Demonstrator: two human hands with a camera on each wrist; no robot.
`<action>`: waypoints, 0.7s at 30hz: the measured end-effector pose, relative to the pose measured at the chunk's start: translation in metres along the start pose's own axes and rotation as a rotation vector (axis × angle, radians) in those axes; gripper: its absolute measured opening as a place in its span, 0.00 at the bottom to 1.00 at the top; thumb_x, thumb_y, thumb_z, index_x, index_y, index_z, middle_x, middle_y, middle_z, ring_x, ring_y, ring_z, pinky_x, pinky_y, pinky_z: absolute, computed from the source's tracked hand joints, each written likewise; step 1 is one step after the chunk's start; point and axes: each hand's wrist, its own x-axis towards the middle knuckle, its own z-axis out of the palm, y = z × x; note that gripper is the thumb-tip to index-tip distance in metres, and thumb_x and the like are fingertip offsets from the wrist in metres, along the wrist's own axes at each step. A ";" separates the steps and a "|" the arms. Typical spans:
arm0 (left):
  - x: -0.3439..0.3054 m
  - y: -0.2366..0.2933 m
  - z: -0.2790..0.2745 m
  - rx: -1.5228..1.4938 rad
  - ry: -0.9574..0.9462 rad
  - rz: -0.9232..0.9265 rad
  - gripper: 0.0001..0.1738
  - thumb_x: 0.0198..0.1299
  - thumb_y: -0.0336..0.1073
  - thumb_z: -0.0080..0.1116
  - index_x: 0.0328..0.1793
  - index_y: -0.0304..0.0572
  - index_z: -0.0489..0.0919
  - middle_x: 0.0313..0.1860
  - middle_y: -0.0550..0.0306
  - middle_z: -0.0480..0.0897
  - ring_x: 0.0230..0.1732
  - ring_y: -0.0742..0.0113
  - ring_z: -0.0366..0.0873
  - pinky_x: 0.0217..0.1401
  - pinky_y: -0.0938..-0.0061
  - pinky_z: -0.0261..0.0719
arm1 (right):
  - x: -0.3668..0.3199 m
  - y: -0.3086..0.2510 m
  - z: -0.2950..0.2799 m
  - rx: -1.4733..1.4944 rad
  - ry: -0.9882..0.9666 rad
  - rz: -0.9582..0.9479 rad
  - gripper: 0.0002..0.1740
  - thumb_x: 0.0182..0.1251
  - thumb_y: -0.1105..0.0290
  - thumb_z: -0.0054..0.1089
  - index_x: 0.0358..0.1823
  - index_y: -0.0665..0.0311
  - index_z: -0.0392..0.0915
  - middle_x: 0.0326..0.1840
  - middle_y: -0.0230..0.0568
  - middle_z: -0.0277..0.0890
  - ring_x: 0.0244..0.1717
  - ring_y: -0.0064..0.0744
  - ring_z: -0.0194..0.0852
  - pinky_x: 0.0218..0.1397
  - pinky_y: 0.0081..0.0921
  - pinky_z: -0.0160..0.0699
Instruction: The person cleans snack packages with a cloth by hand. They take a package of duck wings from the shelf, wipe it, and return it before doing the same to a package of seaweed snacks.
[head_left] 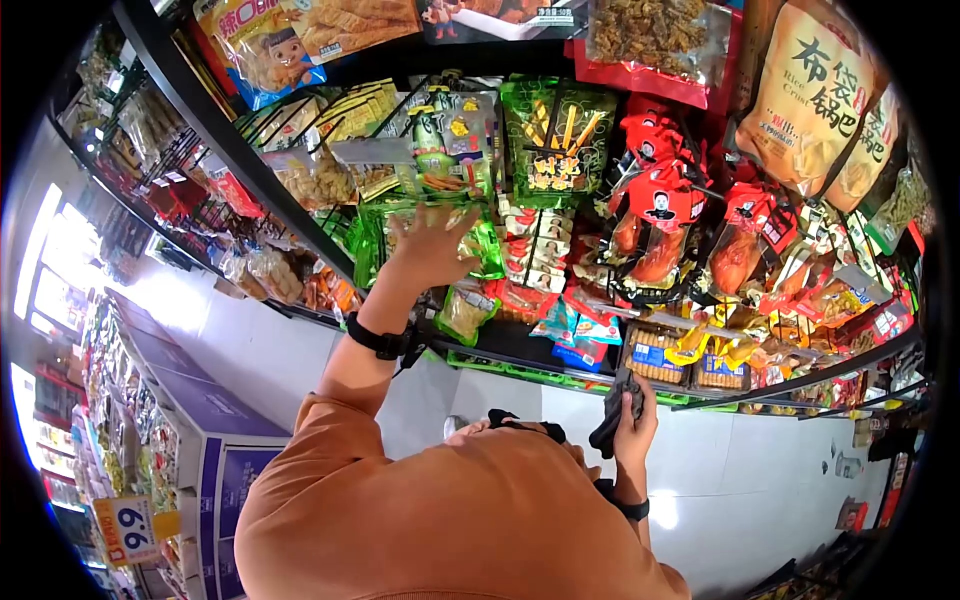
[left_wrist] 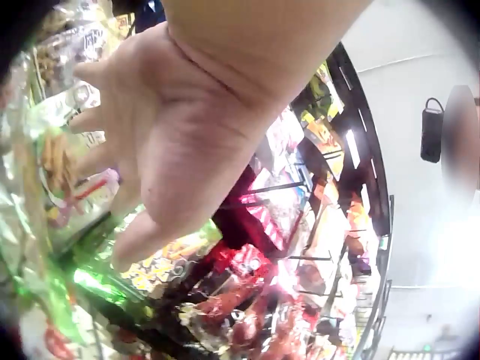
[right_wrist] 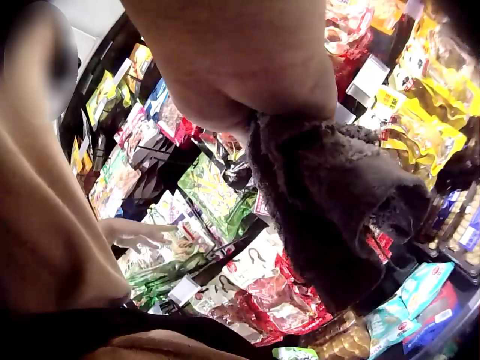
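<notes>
My left hand (head_left: pixel 432 245) is raised to the hanging green snack packets (head_left: pixel 440 150), fingers spread and straight against or just short of their front. In the left wrist view the left hand (left_wrist: pixel 150 142) has its fingertips at a clear green-edged packet (left_wrist: pixel 45 225); contact is unclear. My right hand (head_left: pixel 634 418) is lower, near the bottom shelf, and grips a dark grey cloth (head_left: pixel 610 425). The right wrist view shows the right hand (right_wrist: pixel 240 67) with the cloth (right_wrist: pixel 330 217) bunched and hanging from its fingers, and the left hand (right_wrist: pixel 139 234) far off at the green packets.
Red snack bags (head_left: pixel 655 210) hang right of the green ones, with boxed biscuits (head_left: pixel 655 360) on the black bottom shelf (head_left: pixel 800 380). A blue freezer chest (head_left: pixel 215 420) and a 9.9 price sign (head_left: pixel 125 530) stand at the left. White floor (head_left: pixel 760 480) lies below.
</notes>
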 end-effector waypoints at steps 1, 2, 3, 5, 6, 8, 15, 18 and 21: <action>0.003 0.014 -0.020 -0.089 0.014 0.014 0.45 0.59 0.59 0.53 0.80 0.64 0.49 0.76 0.42 0.57 0.74 0.32 0.54 0.70 0.29 0.48 | 0.001 -0.002 -0.001 0.001 0.002 -0.003 0.16 0.71 0.77 0.52 0.58 0.70 0.71 0.55 0.46 0.75 0.53 0.31 0.72 0.60 0.25 0.68; 0.016 0.020 -0.020 -0.091 0.013 0.014 0.45 0.59 0.59 0.53 0.80 0.64 0.49 0.76 0.42 0.57 0.74 0.32 0.54 0.70 0.29 0.48 | 0.000 -0.003 -0.003 -0.005 0.026 -0.014 0.16 0.71 0.77 0.51 0.58 0.70 0.71 0.54 0.46 0.75 0.52 0.31 0.73 0.59 0.25 0.69; 0.037 0.022 -0.017 -0.582 0.027 0.044 0.47 0.59 0.57 0.57 0.80 0.62 0.47 0.74 0.43 0.60 0.74 0.38 0.56 0.70 0.36 0.54 | -0.001 -0.004 -0.005 -0.014 0.048 -0.024 0.16 0.71 0.77 0.51 0.58 0.70 0.71 0.54 0.45 0.75 0.52 0.30 0.73 0.58 0.25 0.69; 0.084 0.031 0.001 -1.293 0.061 -0.062 0.51 0.58 0.53 0.62 0.81 0.59 0.43 0.72 0.42 0.65 0.74 0.47 0.59 0.69 0.49 0.63 | -0.002 0.001 -0.006 -0.033 0.057 -0.063 0.16 0.72 0.76 0.51 0.59 0.69 0.71 0.50 0.44 0.77 0.47 0.27 0.74 0.54 0.23 0.71; 0.104 0.040 0.012 -1.509 0.081 -0.201 0.53 0.58 0.50 0.64 0.81 0.57 0.41 0.71 0.40 0.65 0.74 0.49 0.60 0.68 0.54 0.66 | -0.002 0.004 -0.008 -0.048 0.070 -0.106 0.16 0.72 0.76 0.51 0.60 0.68 0.71 0.47 0.42 0.79 0.43 0.24 0.76 0.49 0.22 0.74; 0.115 0.065 -0.001 -1.585 0.097 -0.291 0.54 0.57 0.49 0.64 0.81 0.56 0.40 0.71 0.38 0.64 0.72 0.48 0.61 0.67 0.51 0.66 | -0.003 0.007 -0.013 -0.029 0.081 -0.115 0.16 0.72 0.76 0.51 0.59 0.68 0.71 0.47 0.42 0.78 0.44 0.24 0.75 0.50 0.22 0.74; 0.195 0.086 0.070 -1.140 0.408 -0.415 0.59 0.49 0.48 0.73 0.76 0.32 0.44 0.69 0.32 0.64 0.62 0.47 0.72 0.62 0.64 0.74 | -0.020 0.022 -0.060 -0.139 0.208 -0.054 0.15 0.72 0.75 0.51 0.58 0.69 0.72 0.56 0.45 0.75 0.56 0.32 0.71 0.62 0.27 0.67; 0.162 0.093 0.059 -1.241 0.556 -0.277 0.56 0.45 0.49 0.75 0.72 0.25 0.54 0.62 0.29 0.71 0.61 0.43 0.73 0.59 0.59 0.75 | -0.030 0.035 -0.078 -0.083 0.251 0.030 0.16 0.72 0.75 0.51 0.59 0.69 0.71 0.56 0.44 0.75 0.56 0.31 0.71 0.62 0.27 0.68; 0.149 0.102 0.069 -1.179 0.569 -0.356 0.55 0.44 0.58 0.74 0.67 0.23 0.64 0.54 0.35 0.79 0.56 0.46 0.77 0.57 0.62 0.75 | -0.035 0.052 -0.093 -0.157 0.257 0.007 0.17 0.73 0.74 0.52 0.60 0.68 0.70 0.57 0.45 0.75 0.54 0.30 0.73 0.58 0.27 0.73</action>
